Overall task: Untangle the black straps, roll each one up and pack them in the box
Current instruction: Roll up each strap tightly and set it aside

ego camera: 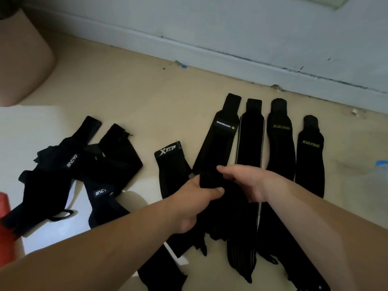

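Several black straps lie side by side on the beige floor: one marked XTEP (171,164), one with a white label (220,141), a grey-edged one (249,141) and two marked XUEYING (280,141) (309,160). A tangled heap of black straps (69,175) lies at the left. My left hand (197,198) grips a black strap (212,179) in the middle, thumb over its top. My right hand (247,181) holds the same strap from the right, fingers reaching across it. The box (23,53) stands at the top left, blurred.
A white wall with a skirting board (231,53) runs along the far side. A red object (5,225) sits at the left edge. A blue-and-clear thing (381,164) shows at the right edge. Bright light falls on the floor at the lower left.
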Demonstrator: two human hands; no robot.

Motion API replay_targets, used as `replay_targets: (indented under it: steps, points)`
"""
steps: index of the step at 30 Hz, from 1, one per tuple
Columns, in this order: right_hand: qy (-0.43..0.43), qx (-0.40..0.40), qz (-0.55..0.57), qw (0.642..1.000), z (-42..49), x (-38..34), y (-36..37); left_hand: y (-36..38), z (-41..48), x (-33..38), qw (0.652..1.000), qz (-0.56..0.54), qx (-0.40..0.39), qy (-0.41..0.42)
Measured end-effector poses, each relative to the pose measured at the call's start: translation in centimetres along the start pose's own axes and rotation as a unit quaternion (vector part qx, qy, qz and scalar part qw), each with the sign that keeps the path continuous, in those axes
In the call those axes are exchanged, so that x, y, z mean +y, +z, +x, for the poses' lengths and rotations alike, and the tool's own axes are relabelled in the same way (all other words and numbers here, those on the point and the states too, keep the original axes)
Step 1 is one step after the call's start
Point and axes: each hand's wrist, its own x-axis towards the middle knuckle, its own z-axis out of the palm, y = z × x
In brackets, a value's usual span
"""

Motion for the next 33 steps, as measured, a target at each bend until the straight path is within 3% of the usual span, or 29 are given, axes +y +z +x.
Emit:
replay_targets:
  steps: [4,10,13,18,20,24,28,30,32,33]
  points:
    - [0.016,-0.002,-0.026,1.0,-0.2,0.0,1.1,0.9,-1.0,-3.2,0.999,0.003,-0.047,-0.025]
    - [-0.115,0.168,0.115,0.972,1.6,0.7,1.8,-0.3,-2.6,-4.4,0.994,0.086,-0.051,-0.04]
    - [-0.154,0.193,0.143,0.959,1.5,1.0,1.8,-1.0,-3.1,-4.6,0.992,0.104,-0.05,-0.056]
    - [-0.183,0.198,0.068,0.961,1.3,1.4,2.2,-0.6,-3.1,-7.0,0.993,0.085,0.007,-0.084]
    - [-0.194,0.207,0.013,0.959,1.4,1.3,2.4,-0.5,-2.7,-8.2,0.985,0.152,0.059,-0.064]
    - [-0.215,0.247,-0.129,0.936,1.6,1.6,3.7,-1.6,-2.4,-8.8,0.932,0.348,0.095,-0.037]
    - [-0.283,0.34,-0.351,0.825,1.4,2.6,4.4,-2.3,-2.9,-8.5,0.872,0.482,0.079,0.002]
    - [-0.319,0.313,-0.437,0.781,1.1,2.8,4.6,-2.9,-3.2,-8.0,0.82,0.565,0.075,0.047]
    - [-0.312,0.276,-0.469,0.779,0.9,3.0,5.1,-4.1,-3.3,-7.4,0.777,0.62,0.074,0.073]
    - [-0.298,0.267,-0.476,0.783,1.0,3.0,5.5,-4.6,-3.3,-7.1,0.776,0.623,0.078,0.066]
